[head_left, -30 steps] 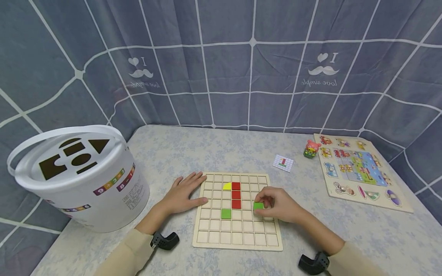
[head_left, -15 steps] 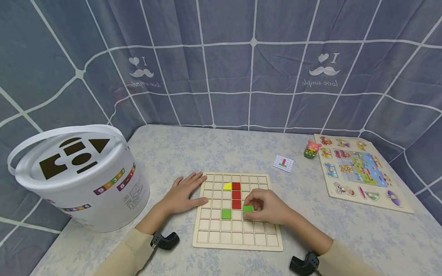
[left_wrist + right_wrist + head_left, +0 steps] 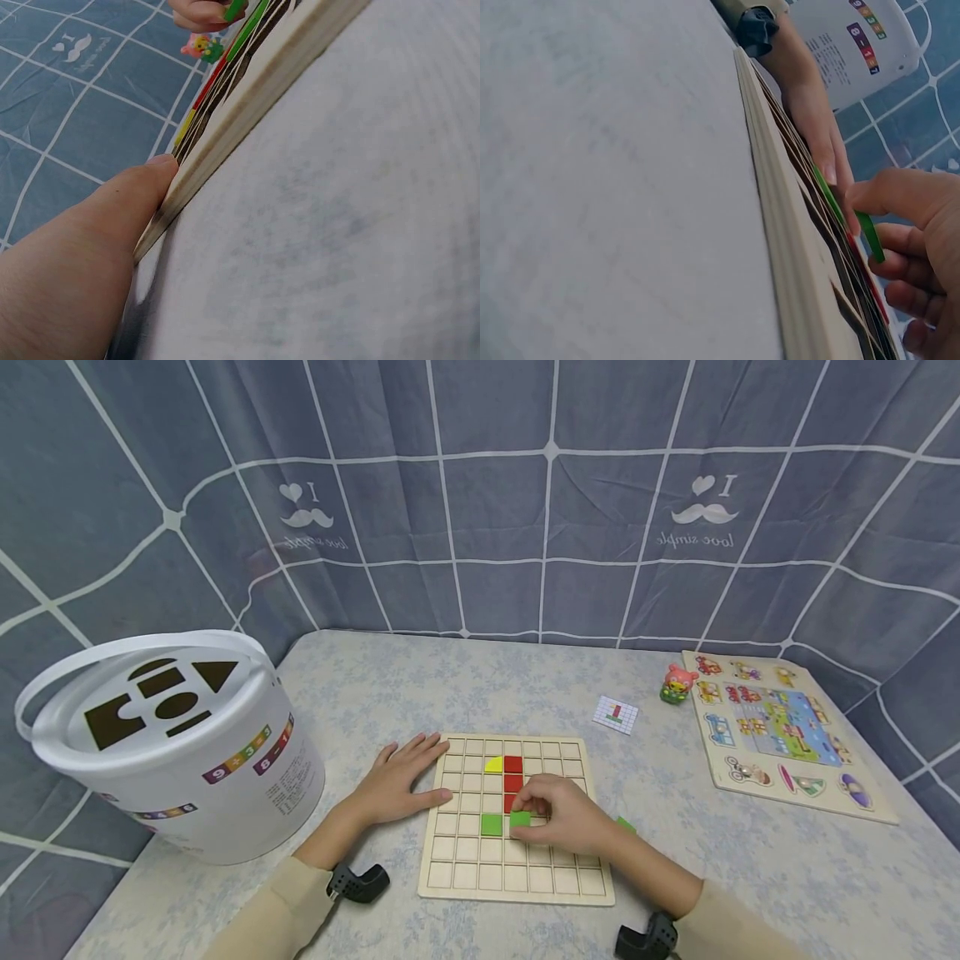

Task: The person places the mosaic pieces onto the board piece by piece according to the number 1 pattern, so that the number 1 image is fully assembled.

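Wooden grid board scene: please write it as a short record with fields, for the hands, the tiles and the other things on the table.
board: wooden grid board on the table
left hand: left hand lies flat, fingers on the board's left edge
right hand: right hand pinches a green tile over the board
tiles placed: yellow tile, red tiles, green square
loose: another green piece beside the board
left side: white bucket
right side: picture puzzle, small card, toy figure

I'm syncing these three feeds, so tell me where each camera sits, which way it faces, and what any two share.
Head: looks forward and down at grid board; both hands show.
Left wrist: low on the table, along the board's edge; left hand shows.
Right wrist: low by the board; right hand pinches green tile.
All three share the board and tile.
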### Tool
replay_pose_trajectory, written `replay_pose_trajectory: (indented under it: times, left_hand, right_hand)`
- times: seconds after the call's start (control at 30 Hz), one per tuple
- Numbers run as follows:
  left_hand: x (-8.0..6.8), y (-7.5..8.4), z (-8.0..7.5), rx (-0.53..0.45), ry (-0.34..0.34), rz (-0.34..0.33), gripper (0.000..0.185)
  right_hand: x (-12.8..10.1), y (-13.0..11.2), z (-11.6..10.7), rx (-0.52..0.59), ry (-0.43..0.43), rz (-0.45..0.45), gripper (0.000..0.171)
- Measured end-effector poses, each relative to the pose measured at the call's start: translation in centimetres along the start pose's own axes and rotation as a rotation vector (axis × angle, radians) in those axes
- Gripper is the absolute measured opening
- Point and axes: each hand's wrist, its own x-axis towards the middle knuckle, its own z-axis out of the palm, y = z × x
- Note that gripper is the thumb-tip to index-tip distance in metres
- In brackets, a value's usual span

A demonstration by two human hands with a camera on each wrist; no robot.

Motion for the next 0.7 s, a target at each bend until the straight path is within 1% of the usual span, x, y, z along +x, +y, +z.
replay_pose_trajectory:
  times: [0.07, 0.2, 0.47, 0.7]
  left_hand:
    - [0.00, 0.01, 0.00, -0.001, 0.001, 0.000, 0.080]
    - [-0.02, 0.04, -0.03, -0.005, 0.002, 0.001, 0.080]
    - [-0.04, 0.09, -0.06, -0.002, 0.003, 0.001, 0.080]
    - [-0.06, 0.10, -0.11, -0.007, 0.007, 0.003, 0.079]
  right_hand:
    - [0.03, -0.06, 0.19, -0.025, 0.010, -0.002, 0.016]
    - [0.05, -0.24, 0.48, -0.039, 0.013, 0.013, 0.016]
    - [0.02, -0.32, 0.79, -0.039, 0.001, 0.037, 0.015]
    - [0.03, -0.15, 0.91, -0.048, -0.013, 0.033, 0.015]
